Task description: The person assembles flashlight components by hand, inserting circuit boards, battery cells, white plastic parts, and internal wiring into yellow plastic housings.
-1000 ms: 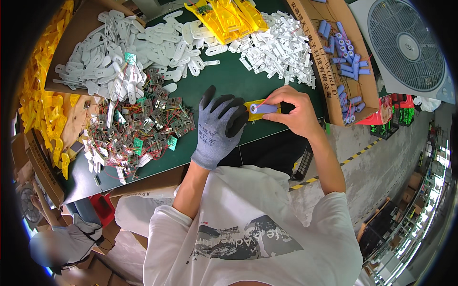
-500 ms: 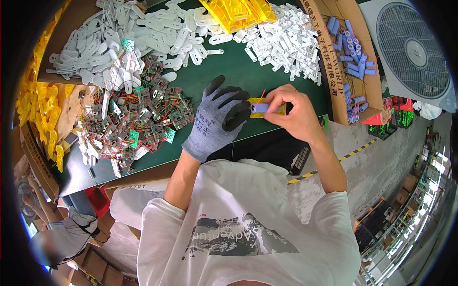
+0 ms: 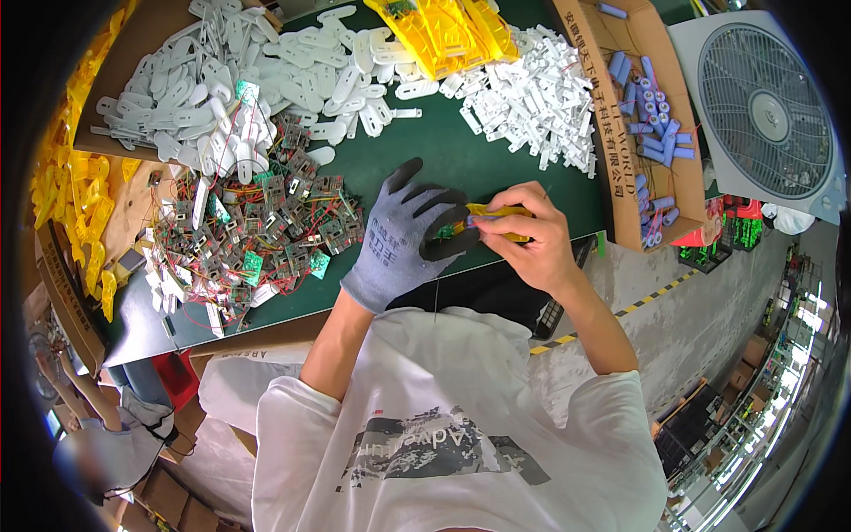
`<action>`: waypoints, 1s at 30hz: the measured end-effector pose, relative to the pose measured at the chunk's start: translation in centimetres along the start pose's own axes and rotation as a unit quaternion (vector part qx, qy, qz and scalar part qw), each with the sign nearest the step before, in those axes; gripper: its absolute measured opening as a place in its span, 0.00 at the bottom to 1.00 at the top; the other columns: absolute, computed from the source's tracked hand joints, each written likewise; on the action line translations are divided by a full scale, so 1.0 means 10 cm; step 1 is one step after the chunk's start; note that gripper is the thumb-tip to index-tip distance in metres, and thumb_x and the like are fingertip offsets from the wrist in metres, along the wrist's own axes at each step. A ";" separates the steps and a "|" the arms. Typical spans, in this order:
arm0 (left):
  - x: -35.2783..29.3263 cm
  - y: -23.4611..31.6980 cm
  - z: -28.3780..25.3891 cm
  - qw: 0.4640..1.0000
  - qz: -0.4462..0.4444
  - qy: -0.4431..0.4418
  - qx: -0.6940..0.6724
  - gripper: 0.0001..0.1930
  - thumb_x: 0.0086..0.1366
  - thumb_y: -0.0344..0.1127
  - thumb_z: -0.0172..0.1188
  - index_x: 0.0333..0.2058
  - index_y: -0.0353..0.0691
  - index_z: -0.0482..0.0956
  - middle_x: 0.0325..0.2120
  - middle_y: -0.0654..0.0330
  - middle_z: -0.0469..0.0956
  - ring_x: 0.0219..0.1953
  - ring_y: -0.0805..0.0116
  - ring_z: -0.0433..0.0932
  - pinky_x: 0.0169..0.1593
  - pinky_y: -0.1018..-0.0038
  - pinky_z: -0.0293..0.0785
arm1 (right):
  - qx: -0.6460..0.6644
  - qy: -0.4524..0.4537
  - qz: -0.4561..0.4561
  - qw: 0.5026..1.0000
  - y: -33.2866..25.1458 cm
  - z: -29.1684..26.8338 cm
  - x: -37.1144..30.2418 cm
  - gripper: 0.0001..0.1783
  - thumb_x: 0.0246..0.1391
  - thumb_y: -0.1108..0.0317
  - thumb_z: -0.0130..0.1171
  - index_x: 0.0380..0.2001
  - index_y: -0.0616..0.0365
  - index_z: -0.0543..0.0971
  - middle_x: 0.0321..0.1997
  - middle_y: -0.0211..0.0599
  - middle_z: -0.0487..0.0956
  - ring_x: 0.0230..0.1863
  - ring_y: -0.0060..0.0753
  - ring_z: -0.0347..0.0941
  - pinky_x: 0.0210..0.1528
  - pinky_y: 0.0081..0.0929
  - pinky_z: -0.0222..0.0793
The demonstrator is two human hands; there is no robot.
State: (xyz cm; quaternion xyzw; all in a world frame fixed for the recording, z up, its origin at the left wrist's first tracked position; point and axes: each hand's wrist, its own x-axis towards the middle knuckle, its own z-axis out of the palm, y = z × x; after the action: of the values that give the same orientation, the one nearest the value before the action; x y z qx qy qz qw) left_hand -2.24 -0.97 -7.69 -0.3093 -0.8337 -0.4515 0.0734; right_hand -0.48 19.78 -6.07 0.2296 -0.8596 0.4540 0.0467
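Observation:
My left hand (image 3: 399,235), in a grey glove with black fingertips, grips the left end of a yellow plastic shell (image 3: 517,237) above the front of the table. A bit of green circuit board (image 3: 444,231) shows by its fingers. Only a small part of a purple battery cell (image 3: 480,219) is visible in the shell. My bare right hand (image 3: 541,235) reaches over the shell from the right, its thumb and fingertips pinched together near the cell's left end. Whatever those fingertips hold is too small and covered to tell.
Wired circuit boards (image 3: 266,222) are heaped at left, below white plastic covers (image 3: 310,71). Small white parts (image 3: 536,93) and yellow shells (image 3: 443,35) lie at the back. On the right stand a cardboard box (image 3: 607,133) of purple cells and a fan (image 3: 767,115). Another person (image 3: 120,452) is at lower left.
My right fingertips have shifted left along the shell toward the gloved fingers. The cell, plainly seen before with a red wire standing up, is now mostly covered. Green board now shows by the glove.

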 end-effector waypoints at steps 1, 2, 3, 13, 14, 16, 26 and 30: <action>-0.02 -0.02 0.03 1.000 0.001 0.010 0.017 0.13 0.48 0.37 0.71 0.32 0.45 0.78 0.35 0.63 0.79 0.40 0.61 0.77 0.57 0.54 0.66 | 0.060 -0.010 0.061 0.996 -0.01 0.00 -0.02 0.09 0.42 0.78 0.68 0.30 0.54 0.84 0.37 0.34 0.77 0.43 0.33 0.72 0.38 0.25 0.72; -0.04 -0.03 0.04 1.000 0.007 0.015 0.016 0.13 0.48 0.37 0.71 0.32 0.45 0.78 0.35 0.63 0.79 0.40 0.61 0.77 0.57 0.54 0.66 | 0.054 -0.008 0.057 0.997 0.00 -0.02 -0.01 0.09 0.42 0.78 0.68 0.30 0.54 0.84 0.37 0.34 0.77 0.43 0.33 0.72 0.38 0.25 0.72; -0.06 -0.03 0.03 1.000 0.005 0.011 0.027 0.13 0.48 0.37 0.71 0.32 0.46 0.78 0.35 0.63 0.79 0.40 0.61 0.77 0.56 0.55 0.67 | 0.070 -0.020 0.045 0.996 0.02 -0.05 0.01 0.07 0.44 0.77 0.66 0.30 0.56 0.84 0.36 0.35 0.77 0.42 0.33 0.73 0.39 0.25 0.72; -0.05 0.01 0.01 0.999 0.018 -0.022 0.039 0.15 0.50 0.38 0.68 0.38 0.48 0.80 0.37 0.63 0.76 0.41 0.62 0.75 0.57 0.55 0.66 | -0.177 0.150 0.207 0.951 0.29 -0.19 0.35 0.08 0.49 0.71 0.66 0.34 0.59 0.81 0.31 0.36 0.80 0.25 0.24 0.77 0.28 0.17 0.70; -0.06 0.02 0.02 0.999 0.014 -0.017 0.047 0.14 0.50 0.38 0.68 0.38 0.48 0.80 0.38 0.64 0.76 0.42 0.63 0.75 0.57 0.54 0.65 | -0.181 0.151 0.208 0.949 0.31 -0.20 0.34 0.08 0.49 0.71 0.66 0.34 0.59 0.81 0.31 0.36 0.80 0.25 0.24 0.77 0.28 0.17 0.70; -0.05 0.04 0.03 0.999 0.013 -0.008 0.039 0.14 0.48 0.36 0.68 0.36 0.47 0.80 0.37 0.63 0.77 0.40 0.62 0.76 0.57 0.55 0.66 | -0.146 0.177 0.146 0.962 0.36 -0.23 0.29 0.07 0.51 0.72 0.65 0.33 0.61 0.80 0.32 0.36 0.81 0.26 0.23 0.77 0.28 0.16 0.70; -0.13 0.10 -0.12 0.996 -0.039 0.010 0.075 0.13 0.49 0.34 0.68 0.35 0.43 0.79 0.38 0.59 0.78 0.41 0.57 0.75 0.56 0.56 0.66 | 0.290 0.293 0.143 0.900 0.11 -0.42 -0.23 0.09 0.52 0.80 0.61 0.38 0.68 0.77 0.32 0.42 0.81 0.31 0.29 0.79 0.33 0.20 0.74; -0.23 0.07 -0.11 0.995 -0.038 0.007 0.087 0.14 0.51 0.36 0.67 0.38 0.43 0.78 0.39 0.59 0.76 0.42 0.56 0.74 0.55 0.56 0.67 | 0.381 0.281 0.138 0.870 0.01 -0.50 -0.33 0.07 0.55 0.79 0.57 0.38 0.67 0.77 0.35 0.44 0.80 0.33 0.30 0.78 0.36 0.24 0.75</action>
State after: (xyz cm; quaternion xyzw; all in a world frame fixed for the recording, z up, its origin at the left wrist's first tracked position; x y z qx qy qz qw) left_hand -0.11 -2.61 -7.46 -0.2668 -0.8804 -0.3819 0.0885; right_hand 1.77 25.04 -4.16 -0.0283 -0.5936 0.7934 0.1320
